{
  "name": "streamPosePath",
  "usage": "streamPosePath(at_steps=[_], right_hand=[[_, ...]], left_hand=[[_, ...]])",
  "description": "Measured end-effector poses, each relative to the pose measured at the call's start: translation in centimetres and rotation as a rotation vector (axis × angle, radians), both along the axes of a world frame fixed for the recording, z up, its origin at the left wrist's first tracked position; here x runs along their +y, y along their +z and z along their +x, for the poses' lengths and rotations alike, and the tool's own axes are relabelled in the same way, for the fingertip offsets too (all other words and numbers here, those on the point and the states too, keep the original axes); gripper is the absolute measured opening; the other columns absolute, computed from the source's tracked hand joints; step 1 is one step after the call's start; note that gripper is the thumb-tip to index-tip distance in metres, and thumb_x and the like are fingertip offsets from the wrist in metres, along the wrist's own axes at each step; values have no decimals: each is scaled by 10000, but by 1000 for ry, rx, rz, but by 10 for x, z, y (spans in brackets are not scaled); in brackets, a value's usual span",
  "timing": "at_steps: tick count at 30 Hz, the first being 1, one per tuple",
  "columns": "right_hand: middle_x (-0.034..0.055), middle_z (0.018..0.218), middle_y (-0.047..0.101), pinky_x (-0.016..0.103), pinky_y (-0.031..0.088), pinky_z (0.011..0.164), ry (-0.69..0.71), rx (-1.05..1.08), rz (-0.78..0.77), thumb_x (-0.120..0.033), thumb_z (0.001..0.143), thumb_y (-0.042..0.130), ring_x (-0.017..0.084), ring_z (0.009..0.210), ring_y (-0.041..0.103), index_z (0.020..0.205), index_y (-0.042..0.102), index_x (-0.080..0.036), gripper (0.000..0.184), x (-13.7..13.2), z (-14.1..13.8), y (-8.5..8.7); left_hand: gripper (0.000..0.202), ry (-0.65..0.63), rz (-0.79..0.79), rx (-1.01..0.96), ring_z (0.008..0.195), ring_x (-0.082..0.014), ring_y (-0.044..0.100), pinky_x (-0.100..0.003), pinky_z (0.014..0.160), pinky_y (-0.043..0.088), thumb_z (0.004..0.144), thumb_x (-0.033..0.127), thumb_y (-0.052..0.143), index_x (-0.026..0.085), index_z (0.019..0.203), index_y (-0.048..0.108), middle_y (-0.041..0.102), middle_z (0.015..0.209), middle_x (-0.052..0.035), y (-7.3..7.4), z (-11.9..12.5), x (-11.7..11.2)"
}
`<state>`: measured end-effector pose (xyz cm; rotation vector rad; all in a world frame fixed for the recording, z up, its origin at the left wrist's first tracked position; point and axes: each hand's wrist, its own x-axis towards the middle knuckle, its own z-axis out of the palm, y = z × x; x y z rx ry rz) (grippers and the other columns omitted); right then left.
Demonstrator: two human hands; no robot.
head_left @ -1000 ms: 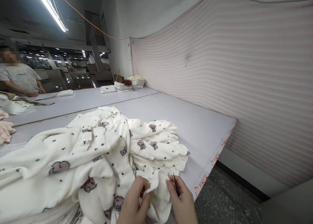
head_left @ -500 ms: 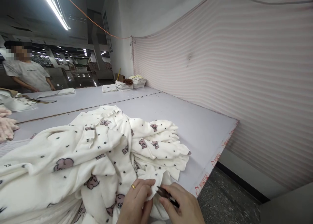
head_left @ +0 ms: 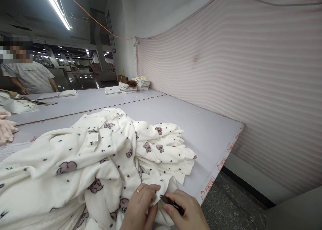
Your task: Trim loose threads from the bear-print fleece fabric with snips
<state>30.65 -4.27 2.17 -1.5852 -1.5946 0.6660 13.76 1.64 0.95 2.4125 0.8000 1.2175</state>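
White garments (head_left: 105, 169) printed with pinkish-brown bears and small dark marks lie heaped across the near table. At the bottom centre my left hand (head_left: 142, 206), a gold ring on one finger, pinches an edge of this white fabric. Just right of it, my right hand (head_left: 187, 210) is closed around small dark thread snips (head_left: 173, 204). Their tips point left at the edge of the fabric, close to my left fingertips. Whether the blades touch the cloth I cannot tell.
The grey table (head_left: 201, 129) ends at a taped edge on the right, beside a striped curtain (head_left: 226, 62). Folded white stacks (head_left: 128, 87) stand at the back. Pink fabric (head_left: 6, 127) lies at far left. A person (head_left: 29, 74) stands behind the far table.
The snips' blades, a little apart before, now look closed together. My left hand keeps its pinch on the fabric. The person at the back has shifted slightly.
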Motion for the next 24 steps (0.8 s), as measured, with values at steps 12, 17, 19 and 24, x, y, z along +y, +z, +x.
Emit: streamPosePath(at_steps=[12, 17, 19, 24], right_hand=[[37, 799, 704, 228, 455, 645, 10, 4, -11, -346, 858, 529, 203, 768, 657, 906, 731, -238, 234, -1, 4, 2], [33, 778, 686, 238, 455, 665, -28, 98, 22, -363, 845, 551, 197, 750, 643, 884, 717, -229, 217, 3, 3, -10], [32, 758, 671, 239, 456, 666, -56, 158, 46, -369, 865, 528, 193, 745, 633, 837, 703, -216, 233, 5, -1, -13], [18, 866, 599, 221, 464, 649, -84, 340, 223, -307, 773, 627, 165, 745, 595, 922, 610, -220, 173, 12, -17, -16]], left_hand=[[199, -17, -19, -17, 853, -181, 608, -315, 779, 476, 806, 37, 414, 235, 789, 418, 674, 963, -36, -3, 0, 0], [159, -14, -129, -99, 890, -184, 570, -301, 788, 440, 810, 71, 434, 223, 779, 470, 628, 989, -51, -9, 1, -1], [104, 12, -315, -152, 799, -169, 549, -269, 714, 424, 824, 147, 494, 209, 741, 488, 598, 860, -36, -10, 3, 1], [315, -135, -1188, -456, 627, -125, 506, -222, 603, 386, 722, 416, 710, 182, 719, 499, 553, 649, 23, 1, 8, 10]])
